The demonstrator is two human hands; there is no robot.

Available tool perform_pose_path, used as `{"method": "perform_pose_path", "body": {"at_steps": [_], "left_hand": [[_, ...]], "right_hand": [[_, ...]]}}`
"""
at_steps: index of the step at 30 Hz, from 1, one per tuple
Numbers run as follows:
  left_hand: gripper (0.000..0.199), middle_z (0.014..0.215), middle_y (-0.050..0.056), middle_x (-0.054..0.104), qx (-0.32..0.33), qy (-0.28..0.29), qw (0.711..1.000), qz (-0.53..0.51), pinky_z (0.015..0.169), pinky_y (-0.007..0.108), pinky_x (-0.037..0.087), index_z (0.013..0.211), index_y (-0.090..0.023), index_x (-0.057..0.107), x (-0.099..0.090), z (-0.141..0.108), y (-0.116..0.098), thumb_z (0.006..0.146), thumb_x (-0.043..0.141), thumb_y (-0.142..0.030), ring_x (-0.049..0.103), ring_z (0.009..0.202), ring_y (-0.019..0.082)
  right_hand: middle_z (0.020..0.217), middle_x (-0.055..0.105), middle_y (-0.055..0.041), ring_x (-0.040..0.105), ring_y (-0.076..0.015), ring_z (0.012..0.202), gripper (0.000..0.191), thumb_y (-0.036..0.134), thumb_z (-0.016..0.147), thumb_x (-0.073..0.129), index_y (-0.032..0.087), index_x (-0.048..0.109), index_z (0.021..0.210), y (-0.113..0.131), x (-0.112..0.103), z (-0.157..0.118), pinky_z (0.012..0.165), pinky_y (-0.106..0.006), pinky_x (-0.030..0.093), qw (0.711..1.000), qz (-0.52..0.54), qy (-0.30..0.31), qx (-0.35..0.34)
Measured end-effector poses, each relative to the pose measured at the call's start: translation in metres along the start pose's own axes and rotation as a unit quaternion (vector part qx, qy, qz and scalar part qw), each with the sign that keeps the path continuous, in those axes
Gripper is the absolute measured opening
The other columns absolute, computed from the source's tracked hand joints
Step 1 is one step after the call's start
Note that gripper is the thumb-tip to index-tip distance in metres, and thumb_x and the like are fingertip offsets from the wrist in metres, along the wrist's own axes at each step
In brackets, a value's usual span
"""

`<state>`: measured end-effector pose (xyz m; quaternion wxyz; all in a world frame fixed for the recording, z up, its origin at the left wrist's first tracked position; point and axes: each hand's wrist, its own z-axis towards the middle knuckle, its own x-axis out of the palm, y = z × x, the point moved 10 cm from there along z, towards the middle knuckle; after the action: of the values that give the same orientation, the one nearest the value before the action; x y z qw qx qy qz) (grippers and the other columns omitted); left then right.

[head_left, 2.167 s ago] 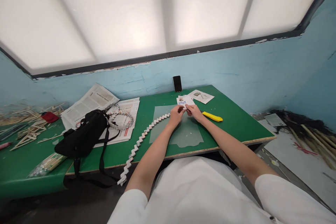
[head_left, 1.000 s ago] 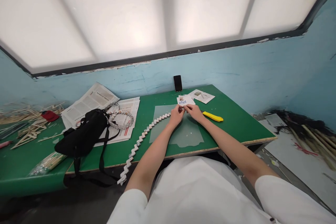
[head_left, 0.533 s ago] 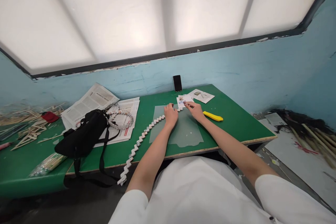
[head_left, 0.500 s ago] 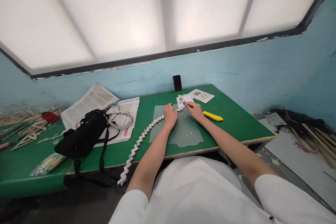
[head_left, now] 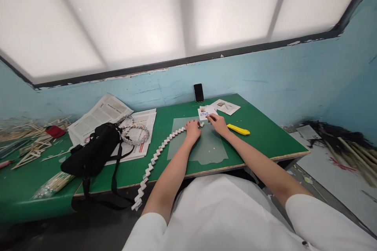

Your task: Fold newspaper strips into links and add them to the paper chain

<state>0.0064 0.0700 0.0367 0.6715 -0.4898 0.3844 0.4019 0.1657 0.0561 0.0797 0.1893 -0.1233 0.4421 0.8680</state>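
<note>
A zigzag chain of folded paper (head_left: 159, 151) curves from past the table's front edge up to the translucent mat (head_left: 203, 149). My left hand (head_left: 193, 130) is closed around the chain near its far end, and a short tip pokes out to the right of the fingers. Just right of that tip, my right hand (head_left: 218, 123) is pinched at the edge of some small printed paper pieces (head_left: 206, 111). Whatever sits between its fingertips is too small to make out. A yellow utility knife (head_left: 238, 129) lies beside the right wrist.
A phone (head_left: 198, 93) leans on the wall behind the papers, near another printed sheet (head_left: 226, 107). To the left are a black bag (head_left: 91, 151), newspapers (head_left: 98, 119), a coiled paper chain (head_left: 135, 133), bagged sticks (head_left: 54, 184) and a red object (head_left: 55, 131) among wooden sticks.
My left hand has shifted slightly right and toward me along the chain. The chain's end has drawn away from my right fingertips. My right hand has barely moved.
</note>
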Motion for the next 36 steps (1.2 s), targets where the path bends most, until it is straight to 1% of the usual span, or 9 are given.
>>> {"method": "perform_pose_path", "body": {"at_steps": [2, 3, 6, 9, 11, 13, 19, 29, 36], "left_hand": [[0.025, 0.115, 0.013, 0.066, 0.03, 0.009, 0.999, -0.014, 0.095, 0.043, 0.038, 0.1, -0.018, 0.069, 0.001, 0.001, -0.007, 0.079, 0.062, -0.006, 0.05, 0.114, 0.033], [0.026, 0.114, 0.013, 0.066, 0.041, 0.009, 0.999, -0.026, 0.095, 0.042, 0.039, 0.101, -0.018, 0.068, 0.001, 0.001, -0.009, 0.08, 0.061, -0.006, 0.051, 0.113, 0.032], [0.029, 0.117, 0.014, 0.067, 0.054, -0.008, 0.997, -0.06, 0.094, 0.04, 0.041, 0.114, -0.017, 0.066, -0.002, 0.001, -0.013, 0.088, 0.053, -0.01, 0.053, 0.112, 0.03], [0.03, 0.122, 0.014, 0.065, 0.072, -0.016, 0.996, -0.047, 0.097, 0.042, 0.04, 0.122, -0.018, 0.065, 0.0, 0.0, -0.017, 0.095, 0.054, -0.025, 0.052, 0.115, 0.031], [0.035, 0.125, 0.015, 0.063, 0.079, -0.002, 0.997, -0.026, 0.098, 0.043, 0.039, 0.124, -0.019, 0.065, 0.007, -0.001, -0.019, 0.093, 0.061, -0.036, 0.05, 0.118, 0.033], [0.039, 0.126, 0.015, 0.062, 0.072, 0.012, 0.997, -0.014, 0.097, 0.043, 0.039, 0.124, -0.02, 0.064, 0.013, 0.0, -0.018, 0.091, 0.065, -0.04, 0.049, 0.119, 0.033], [0.031, 0.122, 0.013, 0.061, 0.066, 0.028, 0.997, -0.024, 0.096, 0.041, 0.04, 0.121, -0.021, 0.064, 0.019, 0.002, -0.017, 0.094, 0.063, -0.036, 0.049, 0.118, 0.031], [0.025, 0.112, 0.014, 0.066, 0.073, 0.016, 0.994, -0.084, 0.096, 0.04, 0.04, 0.115, -0.016, 0.067, 0.013, 0.004, -0.015, 0.097, 0.06, -0.032, 0.053, 0.11, 0.029], [0.028, 0.118, 0.013, 0.065, 0.064, 0.031, 0.996, -0.058, 0.098, 0.042, 0.04, 0.116, -0.019, 0.07, 0.016, 0.004, -0.015, 0.09, 0.069, -0.031, 0.051, 0.116, 0.032]], "right_hand": [[0.068, 0.069, -0.0046, 0.062, -0.0203, 0.063, 0.045, 0.058, 0.097, 0.052, 0.02, 0.071, 0.082, -0.002, 0.001, -0.001, 0.068, -0.032, 0.048, 1.0, 0.012, 0.01, 0.012], [0.068, 0.069, -0.0042, 0.063, -0.0205, 0.063, 0.043, 0.057, 0.096, 0.053, 0.02, 0.071, 0.084, -0.003, 0.002, -0.001, 0.069, -0.032, 0.049, 0.999, 0.023, 0.015, 0.019], [0.07, 0.071, -0.0038, 0.066, -0.021, 0.064, 0.04, 0.056, 0.095, 0.055, 0.021, 0.073, 0.088, -0.008, 0.005, -0.001, 0.07, -0.032, 0.051, 0.998, 0.051, 0.024, 0.033], [0.065, 0.068, -0.0031, 0.063, -0.0199, 0.059, 0.041, 0.056, 0.095, 0.055, 0.02, 0.073, 0.084, -0.009, 0.007, 0.0, 0.068, -0.032, 0.049, 0.998, 0.044, 0.027, 0.026], [0.063, 0.067, -0.003, 0.059, -0.019, 0.056, 0.043, 0.057, 0.095, 0.055, 0.02, 0.074, 0.082, -0.008, 0.008, 0.0, 0.065, -0.031, 0.047, 0.999, 0.035, 0.028, 0.02], [0.064, 0.067, -0.0036, 0.056, -0.0182, 0.055, 0.046, 0.059, 0.094, 0.056, 0.019, 0.074, 0.081, -0.006, 0.007, -0.001, 0.062, -0.031, 0.045, 0.999, 0.03, 0.027, 0.018], [0.062, 0.066, -0.004, 0.053, -0.018, 0.055, 0.054, 0.064, 0.095, 0.049, 0.019, 0.073, 0.077, -0.004, 0.005, -0.001, 0.061, -0.031, 0.044, 1.0, 0.009, 0.023, 0.013], [0.065, 0.067, -0.0051, 0.056, -0.0199, 0.059, 0.057, 0.066, 0.096, 0.046, 0.019, 0.073, 0.077, -0.005, 0.005, -0.002, 0.063, -0.032, 0.046, 1.0, 0.001, 0.027, 0.011], [0.07, 0.07, -0.0055, 0.06, -0.0211, 0.065, 0.051, 0.061, 0.096, 0.048, 0.02, 0.073, 0.079, -0.009, 0.008, 0.0, 0.063, -0.031, 0.044, 1.0, -0.005, 0.03, 0.004]]}}
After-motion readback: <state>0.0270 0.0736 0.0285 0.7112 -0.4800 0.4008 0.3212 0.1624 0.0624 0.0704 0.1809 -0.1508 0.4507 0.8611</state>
